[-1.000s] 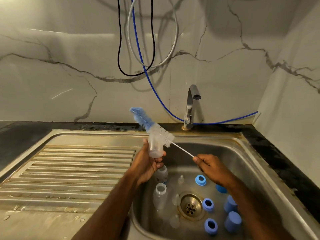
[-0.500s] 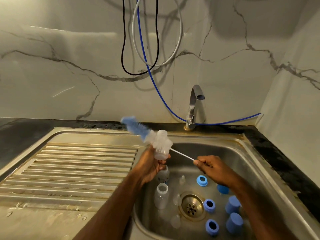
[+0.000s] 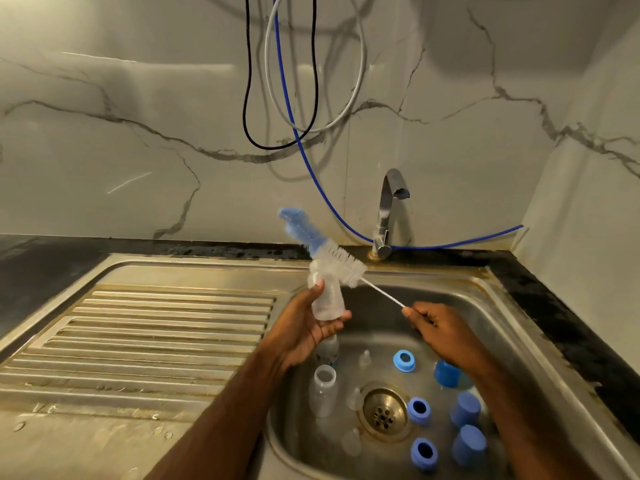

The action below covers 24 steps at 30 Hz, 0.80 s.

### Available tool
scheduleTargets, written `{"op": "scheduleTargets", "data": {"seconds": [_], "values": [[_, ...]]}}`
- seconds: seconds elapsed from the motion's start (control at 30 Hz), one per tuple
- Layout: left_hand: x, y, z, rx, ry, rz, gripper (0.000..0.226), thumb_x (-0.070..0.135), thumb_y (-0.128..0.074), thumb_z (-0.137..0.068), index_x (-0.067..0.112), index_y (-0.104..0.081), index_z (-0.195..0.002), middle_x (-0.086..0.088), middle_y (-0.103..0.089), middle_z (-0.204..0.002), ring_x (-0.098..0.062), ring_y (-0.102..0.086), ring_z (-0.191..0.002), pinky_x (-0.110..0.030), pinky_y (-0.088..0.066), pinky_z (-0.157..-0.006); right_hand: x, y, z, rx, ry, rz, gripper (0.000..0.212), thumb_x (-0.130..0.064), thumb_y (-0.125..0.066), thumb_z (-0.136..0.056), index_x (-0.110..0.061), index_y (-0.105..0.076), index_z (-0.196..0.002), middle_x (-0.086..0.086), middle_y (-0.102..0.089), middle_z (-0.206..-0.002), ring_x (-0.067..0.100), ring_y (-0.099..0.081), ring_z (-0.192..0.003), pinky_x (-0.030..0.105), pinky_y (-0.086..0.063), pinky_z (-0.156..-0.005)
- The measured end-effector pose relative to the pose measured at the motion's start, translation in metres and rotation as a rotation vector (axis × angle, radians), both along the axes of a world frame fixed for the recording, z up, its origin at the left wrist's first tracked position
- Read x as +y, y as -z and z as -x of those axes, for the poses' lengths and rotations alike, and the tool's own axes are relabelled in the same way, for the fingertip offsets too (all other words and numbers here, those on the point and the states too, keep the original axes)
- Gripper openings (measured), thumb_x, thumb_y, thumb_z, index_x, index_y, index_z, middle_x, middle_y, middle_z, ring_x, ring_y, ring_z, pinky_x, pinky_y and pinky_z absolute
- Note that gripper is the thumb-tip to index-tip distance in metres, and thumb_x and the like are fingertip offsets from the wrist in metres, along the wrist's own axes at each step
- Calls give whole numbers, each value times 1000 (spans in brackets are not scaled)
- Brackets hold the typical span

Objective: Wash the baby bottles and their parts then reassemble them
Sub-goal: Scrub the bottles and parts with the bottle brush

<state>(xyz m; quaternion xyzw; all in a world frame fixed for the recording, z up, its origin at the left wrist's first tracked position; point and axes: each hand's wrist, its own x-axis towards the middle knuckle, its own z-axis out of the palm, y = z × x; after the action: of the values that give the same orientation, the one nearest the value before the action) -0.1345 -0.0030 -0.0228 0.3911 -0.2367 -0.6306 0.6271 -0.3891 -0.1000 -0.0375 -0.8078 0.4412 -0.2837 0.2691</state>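
Observation:
My left hand [image 3: 304, 332] grips a small clear baby bottle [image 3: 327, 297] above the sink's left edge, mouth tilted up and away. A bottle brush [image 3: 341, 263] with white bristles and a blue tip lies across the bottle's mouth, not inside it. My right hand [image 3: 438, 329] pinches the end of the brush's thin white handle. In the sink basin [image 3: 485, 317] lie two more clear bottles [image 3: 323, 389], several blue rings [image 3: 404, 361], several blue caps [image 3: 465, 408] and clear teats [image 3: 353, 398] around the drain.
A chrome tap [image 3: 389, 209] stands at the back of the sink, not running. The ribbed steel drainboard [image 3: 138, 337] stretches to the left. Black, grey and blue hoses [image 3: 287, 109] hang on the marble wall. A dark counter edge [image 3: 568, 323] runs along the right.
The brush has swung and lifted, its blue tip now higher. The bottle turned in my left hand from lying against the bristles to standing under them. My right hand shifted slightly right.

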Motion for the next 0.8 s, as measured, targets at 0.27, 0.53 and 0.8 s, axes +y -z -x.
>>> {"op": "scheduleTargets", "data": {"seconds": [0.27,0.53,0.8], "values": [[-4,3,-8,12,-25,34,67,65,-56,-91,15,-52,-135,-19,-69,-92,-24,-64,-72,-29,-54,-53,0,-2,-2,-51,-125,-67,41,-42,-53,-99,-12,-58,-72,2,-52,-60,12,-49,-58,44,-49,-64],[-3,6,-2,40,124,14,51,44,-36,-105,4,-50,-134,-24,-69,-100,-30,-69,-75,-32,-57,-54,10,-5,-22,-2,-71,98,36,-44,-50,-99,-23,-58,-71,1,-57,-64,8,-52,-57,35,-48,-61],[-4,9,-5,-101,17,85,58,38,-74,-87,21,-50,-137,-19,-62,-125,-34,-72,-92,-37,-56,-65,-2,0,-3,-52,-8,50,36,-41,-53,-100,-24,-55,-68,-5,-50,-56,2,-45,-51,34,-43,-58]]}}
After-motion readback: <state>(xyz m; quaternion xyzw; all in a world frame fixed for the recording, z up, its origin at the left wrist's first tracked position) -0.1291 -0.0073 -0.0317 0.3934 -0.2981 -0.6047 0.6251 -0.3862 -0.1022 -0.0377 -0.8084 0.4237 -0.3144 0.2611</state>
